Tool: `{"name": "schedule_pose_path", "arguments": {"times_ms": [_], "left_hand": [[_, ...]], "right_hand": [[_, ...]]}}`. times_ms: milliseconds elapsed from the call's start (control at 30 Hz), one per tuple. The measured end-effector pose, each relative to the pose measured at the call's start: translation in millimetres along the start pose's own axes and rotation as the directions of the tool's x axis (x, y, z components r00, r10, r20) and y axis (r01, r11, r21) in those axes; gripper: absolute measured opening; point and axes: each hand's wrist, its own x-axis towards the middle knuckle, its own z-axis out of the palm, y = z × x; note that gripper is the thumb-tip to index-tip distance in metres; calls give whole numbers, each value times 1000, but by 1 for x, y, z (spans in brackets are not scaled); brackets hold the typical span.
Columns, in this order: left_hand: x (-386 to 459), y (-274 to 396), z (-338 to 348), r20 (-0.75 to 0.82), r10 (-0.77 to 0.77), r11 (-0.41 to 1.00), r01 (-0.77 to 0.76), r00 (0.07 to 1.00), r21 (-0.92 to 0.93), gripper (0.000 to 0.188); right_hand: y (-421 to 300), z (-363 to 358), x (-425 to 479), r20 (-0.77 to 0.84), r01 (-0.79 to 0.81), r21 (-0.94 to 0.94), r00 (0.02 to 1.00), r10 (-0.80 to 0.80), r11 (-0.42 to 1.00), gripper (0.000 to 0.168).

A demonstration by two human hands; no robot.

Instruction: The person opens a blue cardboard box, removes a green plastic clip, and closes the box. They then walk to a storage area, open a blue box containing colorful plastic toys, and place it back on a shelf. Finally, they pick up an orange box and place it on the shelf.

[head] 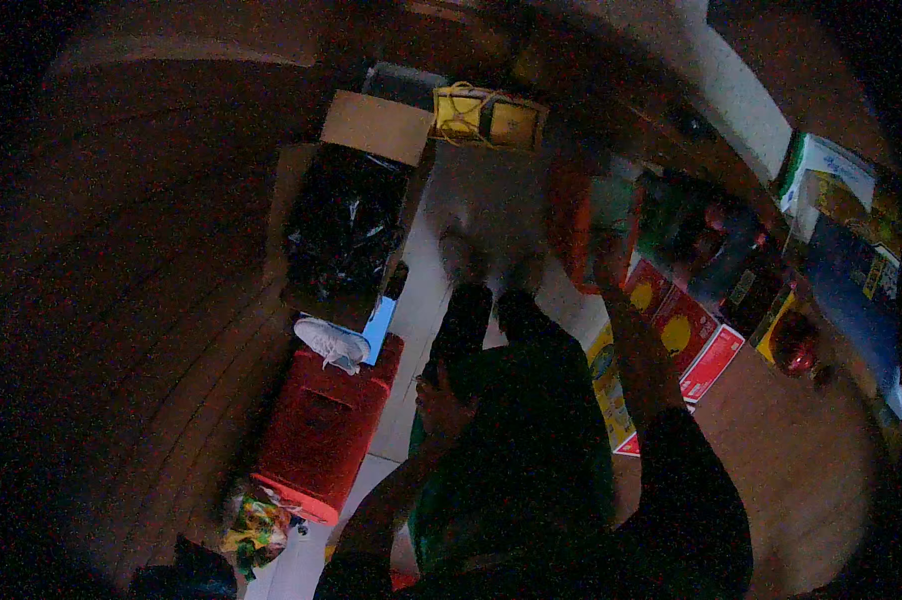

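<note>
The scene is very dark. My left hand (445,405) rests at my left thigh, beside my dark trousers (526,405); shadow hides whether its fingers hold anything. To the right, my right arm stretches forward, and my right hand (607,259) is at an orange-edged container (587,225). Its fingers blend into the shadow there, so their grip is unclear. Just beyond that hand lie red boxes with yellow pictures (674,324). A pale greenish panel (612,191) shows within the orange edges.
On the left stand an open cardboard box (376,124) holding black plastic (346,225), a white sneaker (332,343), a light blue box (380,330) and a red plastic box (323,427). Ahead is a yellow bag with cord handles (458,116). Blue packaging (845,277) stands far right.
</note>
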Motion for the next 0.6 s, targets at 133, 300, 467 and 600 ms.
{"name": "schedule_pose_path", "arguments": {"times_ms": [133, 300, 467, 600], "left_hand": [[1, 2, 31, -151, 10, 998, -19, 988, -62, 107], [5, -30, 58, -172, 19, 956, -68, 985, -284, 101], [5, -56, 86, -772, 259, 895, -445, 581, -35, 81], [-27, -53, 69, -624, 81, 690, -496, 777, -528, 69]], "right_hand": [[13, -5, 27, 26, 33, 391, 999, -47, 920, 32], [-72, -36, 8, 359, 456, -273, 865, -350, 847, 32], [-291, -104, -5, 538, -572, 497, 793, 286, 652, 34], [-479, -191, -64, 649, -685, 571, 714, 261, 452, 37]]}}
